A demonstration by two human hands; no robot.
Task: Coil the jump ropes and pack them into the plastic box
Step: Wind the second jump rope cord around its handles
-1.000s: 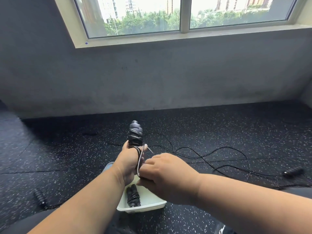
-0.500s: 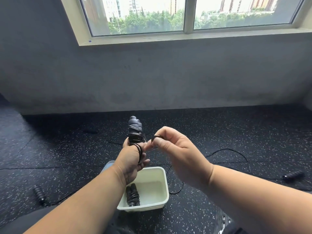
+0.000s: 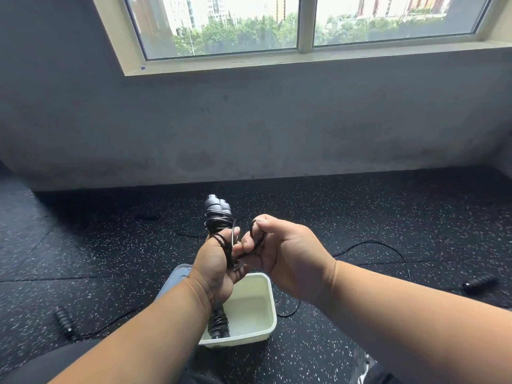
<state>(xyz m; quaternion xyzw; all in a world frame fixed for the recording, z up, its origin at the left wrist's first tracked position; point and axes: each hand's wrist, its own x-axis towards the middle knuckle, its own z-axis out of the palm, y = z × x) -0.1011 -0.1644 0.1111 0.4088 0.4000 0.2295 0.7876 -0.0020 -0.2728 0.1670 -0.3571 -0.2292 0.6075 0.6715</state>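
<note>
Left hand [image 3: 214, 263] grips the wound handles [image 3: 217, 210]; right hand [image 3: 279, 250] pinches the cord's [image 3: 254, 231] last loop; one coiled rope [image 3: 219, 322] is already in the plastic box [image 3: 267, 306]; another rope [image 3: 388, 248] lies loose beside the box.

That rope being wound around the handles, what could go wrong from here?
The right hand only pinches the loose cord end; if it slips, the wraps on the handles in the left hand may spring loose. The white plastic box already holds one coiled rope, so space may be tight. Another rope's cord on the floor could snag.
</note>
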